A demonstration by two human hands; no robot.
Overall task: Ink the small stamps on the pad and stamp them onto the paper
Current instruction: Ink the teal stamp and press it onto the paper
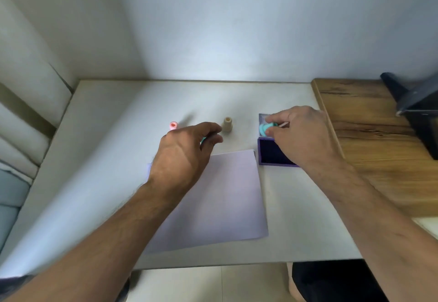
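- Right hand [301, 133] over the far half of the open purple ink pad case [275, 153], fingers pinched on a small teal plastic stamp [265, 129]; a thin pale stick-like piece poking out beside the fingers, identity unclear.
- Dark blue pad surface exposed in the near tray of the case, just beside the right edge of the pale lilac sheet of paper [213, 197].
- Left hand [184, 152] above the paper's far edge, fingers curled towards the thumb; a sliver of teal [203, 139] visible under them, so probably pinched on a second small stamp, though not clear enough to say.
- Beige spool-shaped stamp [227, 124] upright on the white tabletop [106, 159], between the hands and clear of both; pink stamp [173, 125] farther left, just beyond the left hand.
- Paper unmarked where visible; task judged at its start.
- Risks from here: light case sliding or tipping under a press, with no hand on it; uneven inking from a tilted stamp; smudged print if the loose sheet shifted under the stamp; beige stamp toppled by a left-hand sweep.
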